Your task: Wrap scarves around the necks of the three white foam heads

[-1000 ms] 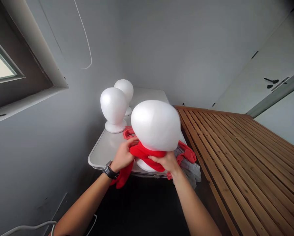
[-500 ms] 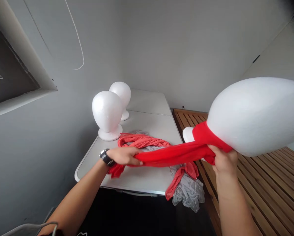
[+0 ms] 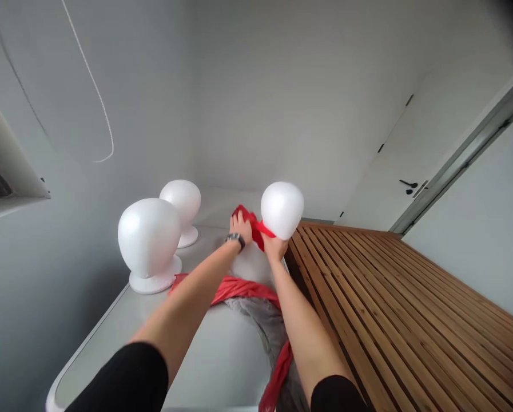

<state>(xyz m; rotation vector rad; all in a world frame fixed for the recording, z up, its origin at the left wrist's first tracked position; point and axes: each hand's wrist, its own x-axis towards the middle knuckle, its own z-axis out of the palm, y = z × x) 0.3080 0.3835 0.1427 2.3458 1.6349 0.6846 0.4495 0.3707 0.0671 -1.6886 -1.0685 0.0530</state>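
Far out over the table, my right hand (image 3: 275,247) is closed around the neck of a white foam mannequin head (image 3: 283,209). A bright red scarf (image 3: 256,224) is wrapped about that neck and trails left. Against the trailing part lies my left hand (image 3: 241,227), with a dark watch on its wrist. Its fingers look stretched and apart on the cloth. Beneath my forearms, a coral-red scarf (image 3: 243,288) and a grey scarf (image 3: 262,320) lie loosely on the white table (image 3: 213,343). The base of the held head is hidden.
Two more white foam heads, a nearer one (image 3: 148,237) and a farther one (image 3: 182,200), stand upright at the table's left side. A slatted wooden surface (image 3: 393,286) runs along the right. Grey walls and a door (image 3: 428,154) lie beyond.
The held head and both hands have moved away from me and left, over the table's far part. My left hand has come closer to the head, and its fingers have straightened. The view has shifted.
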